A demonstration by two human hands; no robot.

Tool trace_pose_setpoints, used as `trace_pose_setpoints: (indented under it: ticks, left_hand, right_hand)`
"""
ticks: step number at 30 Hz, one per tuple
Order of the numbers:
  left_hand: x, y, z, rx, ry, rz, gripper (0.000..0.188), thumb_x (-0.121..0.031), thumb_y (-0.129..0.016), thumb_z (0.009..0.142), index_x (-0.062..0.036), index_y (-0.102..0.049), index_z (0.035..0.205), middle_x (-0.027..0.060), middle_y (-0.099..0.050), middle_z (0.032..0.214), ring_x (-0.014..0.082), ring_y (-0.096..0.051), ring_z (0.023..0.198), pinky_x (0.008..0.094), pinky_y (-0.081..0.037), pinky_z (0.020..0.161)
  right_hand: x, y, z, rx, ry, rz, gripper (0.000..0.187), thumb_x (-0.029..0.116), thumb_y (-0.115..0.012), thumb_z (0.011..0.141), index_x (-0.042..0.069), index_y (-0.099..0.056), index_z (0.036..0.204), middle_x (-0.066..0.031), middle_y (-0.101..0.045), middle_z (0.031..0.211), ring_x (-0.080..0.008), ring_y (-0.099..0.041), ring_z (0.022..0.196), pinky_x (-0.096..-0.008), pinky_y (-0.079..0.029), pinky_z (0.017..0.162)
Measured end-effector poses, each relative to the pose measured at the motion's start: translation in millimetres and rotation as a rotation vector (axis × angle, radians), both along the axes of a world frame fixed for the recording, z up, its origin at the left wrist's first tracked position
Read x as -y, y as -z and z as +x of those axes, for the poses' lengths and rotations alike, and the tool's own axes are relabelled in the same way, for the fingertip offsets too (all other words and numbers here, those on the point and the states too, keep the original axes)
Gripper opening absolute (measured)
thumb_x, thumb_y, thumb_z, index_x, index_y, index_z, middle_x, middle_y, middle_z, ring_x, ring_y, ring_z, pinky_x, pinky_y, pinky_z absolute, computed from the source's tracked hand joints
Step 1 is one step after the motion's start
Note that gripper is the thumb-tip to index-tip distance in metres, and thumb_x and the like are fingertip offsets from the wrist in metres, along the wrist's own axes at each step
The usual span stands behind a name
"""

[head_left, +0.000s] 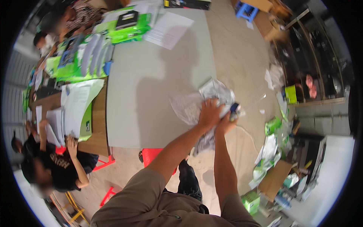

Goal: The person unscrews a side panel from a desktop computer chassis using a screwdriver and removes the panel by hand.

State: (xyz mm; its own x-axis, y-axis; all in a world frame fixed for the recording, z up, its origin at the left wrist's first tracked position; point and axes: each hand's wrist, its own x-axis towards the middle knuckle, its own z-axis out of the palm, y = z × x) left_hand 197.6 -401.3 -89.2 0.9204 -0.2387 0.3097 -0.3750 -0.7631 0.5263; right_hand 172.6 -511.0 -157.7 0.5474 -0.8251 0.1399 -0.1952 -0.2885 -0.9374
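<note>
At the right edge of the grey table [124, 117] lies a crumpled pale grey and white heap [217, 90], cloth or thin plastic, I cannot tell which. Part of it hangs over the edge. My left hand [209, 114] rests on this heap with its fingers stretched out. Close beside it, my right hand [225, 124] is closed around a small dark blue and white object [235, 109], whose kind is blurred. The right hand's palm side is hidden.
Printed paper [170, 30] and green packs [128, 28] lie at the table's far end. On the left, a co-worker [56, 166] handles white sheets [56, 125] at a brown table. A red stool [151, 155] stands near my legs; a cardboard box [275, 179] and packaging litter the right-hand floor.
</note>
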Motion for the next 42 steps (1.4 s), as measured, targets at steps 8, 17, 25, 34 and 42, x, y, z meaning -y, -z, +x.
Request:
trace_pose_setpoints:
  ticks: [8, 17, 25, 34, 42]
  left_hand:
    - [-96.3, -14.6, -209.5, -0.244, 0.020, 0.174, 0.067, -0.032, -0.082, 0.061, -0.0257, -0.060, 0.125, 0.0132, -0.047, 0.130, 0.0361, -0.040, 0.125, 0.0569, -0.037, 0.097]
    - [-309.9, 5.9, -571.7, -0.911, -1.150, 0.099, 0.070, -0.033, -0.073, 0.078, -0.0146, -0.042, 0.138, 0.0188, -0.053, 0.130, 0.0377, -0.054, 0.120, 0.0506, -0.049, 0.092]
    - [-415.2, -45.0, -861.6, -0.706, -1.892, -0.363, 0.048, -0.032, -0.064, 0.087, -0.0132, -0.050, 0.128, 0.0250, -0.066, 0.101, 0.0453, -0.063, 0.096, 0.0544, -0.051, 0.082]
    - [-505.2, -118.5, -1069.0, 0.195, -2.027, -1.072, 0.049, -0.028, -0.063, 0.088, 0.0042, -0.058, 0.125, 0.0208, -0.067, 0.115, 0.0282, -0.063, 0.108, 0.0384, -0.047, 0.094]
    - [-603.1, -208.4, -1136.4, 0.647, -1.351, -1.945, 0.045, -0.028, -0.061, 0.094, 0.0009, -0.055, 0.127, 0.0049, -0.064, 0.109, 0.0109, -0.058, 0.093, 0.0251, -0.046, 0.080]
  right_hand:
    - [-42.6, -73.6, 1.8, -0.038, -0.593, -0.408, 0.041, 0.014, -0.068, 0.084, -0.008, -0.057, 0.116, -0.0268, -0.063, 0.110, -0.0428, -0.061, 0.100, -0.0468, -0.047, 0.088]
    - [-149.7, -50.9, 9.0, 0.157, -1.119, -0.531, 0.043, 0.008, -0.064, 0.082, -0.003, -0.056, 0.123, -0.0201, -0.048, 0.132, -0.0374, -0.052, 0.118, -0.0437, -0.048, 0.093]
    - [-212.7, -90.1, -344.4, -0.111, -1.114, -0.112, 0.053, 0.016, -0.060, 0.089, -0.009, -0.047, 0.134, -0.0219, -0.058, 0.125, -0.0291, -0.063, 0.099, -0.0396, -0.056, 0.075]
    - [-555.6, -247.9, -753.2, -0.398, -2.548, -0.107, 0.024, 0.019, -0.073, 0.085, 0.001, -0.062, 0.097, -0.0049, -0.059, 0.079, -0.0168, -0.057, 0.071, -0.0342, -0.047, 0.066]
    - [-792.6, -283.2, -948.4, -0.150, -2.936, 0.022, 0.048, 0.019, -0.080, 0.080, -0.002, -0.058, 0.117, -0.0079, -0.065, 0.102, -0.0168, -0.059, 0.093, -0.0303, -0.047, 0.084]
